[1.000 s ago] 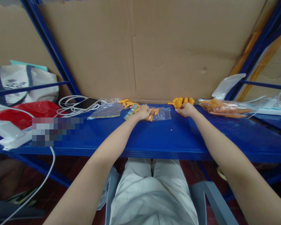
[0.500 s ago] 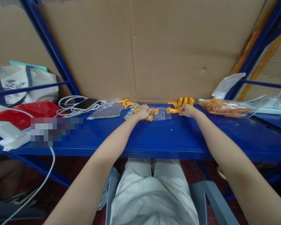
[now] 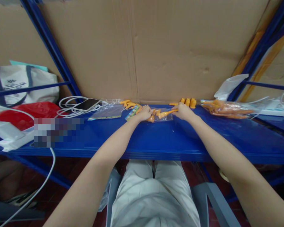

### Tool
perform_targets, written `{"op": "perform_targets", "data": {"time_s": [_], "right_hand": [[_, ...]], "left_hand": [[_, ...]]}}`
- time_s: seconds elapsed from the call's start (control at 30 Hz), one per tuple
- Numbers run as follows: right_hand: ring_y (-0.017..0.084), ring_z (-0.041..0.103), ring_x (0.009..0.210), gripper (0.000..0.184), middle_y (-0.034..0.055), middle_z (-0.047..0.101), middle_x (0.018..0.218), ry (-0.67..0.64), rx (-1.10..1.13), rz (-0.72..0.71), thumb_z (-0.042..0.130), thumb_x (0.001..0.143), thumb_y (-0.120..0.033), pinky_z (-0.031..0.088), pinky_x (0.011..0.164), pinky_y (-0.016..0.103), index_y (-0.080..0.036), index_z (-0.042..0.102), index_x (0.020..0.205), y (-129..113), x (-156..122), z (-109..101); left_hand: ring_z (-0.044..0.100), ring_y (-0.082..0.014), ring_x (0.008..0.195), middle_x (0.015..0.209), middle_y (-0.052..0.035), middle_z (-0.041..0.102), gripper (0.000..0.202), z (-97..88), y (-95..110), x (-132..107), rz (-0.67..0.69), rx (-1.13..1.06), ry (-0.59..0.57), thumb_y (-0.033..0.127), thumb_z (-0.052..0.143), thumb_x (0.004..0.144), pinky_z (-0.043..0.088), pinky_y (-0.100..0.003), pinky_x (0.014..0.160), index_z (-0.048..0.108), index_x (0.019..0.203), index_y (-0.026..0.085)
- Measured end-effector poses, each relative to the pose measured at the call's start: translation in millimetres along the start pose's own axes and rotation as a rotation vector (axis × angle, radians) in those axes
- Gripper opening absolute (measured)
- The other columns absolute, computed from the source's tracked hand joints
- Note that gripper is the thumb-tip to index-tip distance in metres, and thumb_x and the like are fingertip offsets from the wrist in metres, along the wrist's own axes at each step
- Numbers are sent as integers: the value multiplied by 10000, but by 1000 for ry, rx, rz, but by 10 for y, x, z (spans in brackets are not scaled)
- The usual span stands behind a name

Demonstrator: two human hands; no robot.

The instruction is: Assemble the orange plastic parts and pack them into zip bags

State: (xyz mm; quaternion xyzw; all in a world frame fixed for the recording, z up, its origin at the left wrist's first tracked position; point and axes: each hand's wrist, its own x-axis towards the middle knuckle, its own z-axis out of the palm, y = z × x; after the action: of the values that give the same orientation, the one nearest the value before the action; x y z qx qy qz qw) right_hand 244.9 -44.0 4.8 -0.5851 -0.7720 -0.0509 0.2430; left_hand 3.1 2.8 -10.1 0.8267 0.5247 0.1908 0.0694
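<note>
Orange piece (image 3: 167, 112), clear bag (image 3: 166, 117), possibly printed label (image 3: 132, 112)

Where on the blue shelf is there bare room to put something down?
Bare: the shelf front between the arms, and right of the right hand. Crowded: the back edge around the left hand, with clear bag, orange pieces, phone, cables.

A blue metal shelf (image 3: 156, 142) spanned the view, framed by slanting blue uprights (image 3: 52, 47). Brown cardboard sheeting (image 3: 170, 47), creased vertically, closed off the back. Below the shelf, a grey plastic chair (image 3: 215, 201) stood on a dark red floor (image 3: 61, 186). Lighting was even.
</note>
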Motion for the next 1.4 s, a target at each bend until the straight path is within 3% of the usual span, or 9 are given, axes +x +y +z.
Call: {"op": "perform_targets", "data": {"time_s": [0.13, 0.27, 0.5, 0.77, 0.9, 1.03, 1.13, 1.3, 1.4], "right_hand": [[316, 664, 1043, 170, 148, 681, 1052, 12, -15, -36, 667, 805, -185, 510, 957, 422, -165, 769, 940, -126, -39, 20], [276, 672, 1023, 132, 107, 701, 1038, 14, -26, -75, 668, 834, -231, 520, 919, 388, -200, 757, 927, -127, -37, 50], [240, 704, 941, 176, 73, 765, 974, 3, 107, -152, 664, 828, -231, 530, 872, 352, -204, 770, 966, -41, -5, 69], [264, 704, 984, 279, 110, 763, 1021, 4, 179, -273, 647, 778, -152, 535, 922, 396, -188, 781, 1019, -119, 29, 246], [256, 690, 1053, 308, 87, 749, 1106, -44, 333, -347, 668, 758, -157, 542, 956, 416, -211, 766, 1045, -139, 32, 331], [206, 723, 913, 319, 100, 708, 1167, -83, 547, -232, 728, 731, -180, 602, 802, 345, -190, 720, 1049, -120, 22, 410], [178, 718, 815, 227, 73, 718, 1034, -68, 585, -128, 740, 708, -165, 602, 720, 310, -178, 685, 928, -134, 17, 439], [206, 714, 838, 69, 53, 738, 844, -68, 443, -167, 695, 755, -203, 575, 825, 350, -179, 668, 696, -184, 5, 381], [227, 730, 919, 109, 61, 773, 897, -131, 421, -200, 636, 789, -179, 557, 904, 368, -186, 733, 740, -179, 5, 357]], "left_hand": [[418, -236, 1422, 1422, -187, 560, 304, -9, 21, -17, 10, 16, -7, 265, 361, 996, 277, -363, 1186, 617, 1062, 115], [396, -238, 1439, 1434, -178, 554, 293, -21, 49, -19, -29, 4, 73, 235, 363, 989, 256, -372, 1198, 630, 1029, 122], [595, -253, 1234, 1284, -200, 650, 330, -120, 47, -63, -243, -56, 162, 241, 338, 1007, 428, -342, 1040, 624, 1096, 102], [588, -262, 1253, 1295, -223, 644, 358, -121, 46, -72, -236, -50, 162, 243, 341, 1004, 418, -334, 1044, 630, 1128, 71], [602, -263, 1230, 1279, -217, 655, 352, -103, 15, -54, -229, -44, 181, 255, 342, 1005, 425, -341, 1034, 625, 1127, 84], [609, -259, 1215, 1257, -217, 660, 337, -81, -25, -40, -232, -37, 220, 281, 363, 1002, 427, -326, 1026, 618, 1109, 88], [614, -263, 1200, 1235, -201, 671, 325, -81, -38, -44, -224, -29, 241, 292, 363, 1004, 437, -339, 1019, 615, 1101, 111], [601, -273, 1226, 1261, -188, 660, 313, -128, -11, -74, -255, -28, 217, 301, 354, 1013, 429, -357, 1034, 605, 1106, 139], [590, -279, 1244, 1279, -197, 645, 313, -152, 16, -94, -258, -40, 201, 296, 353, 1014, 416, -357, 1047, 601, 1111, 134]]}}
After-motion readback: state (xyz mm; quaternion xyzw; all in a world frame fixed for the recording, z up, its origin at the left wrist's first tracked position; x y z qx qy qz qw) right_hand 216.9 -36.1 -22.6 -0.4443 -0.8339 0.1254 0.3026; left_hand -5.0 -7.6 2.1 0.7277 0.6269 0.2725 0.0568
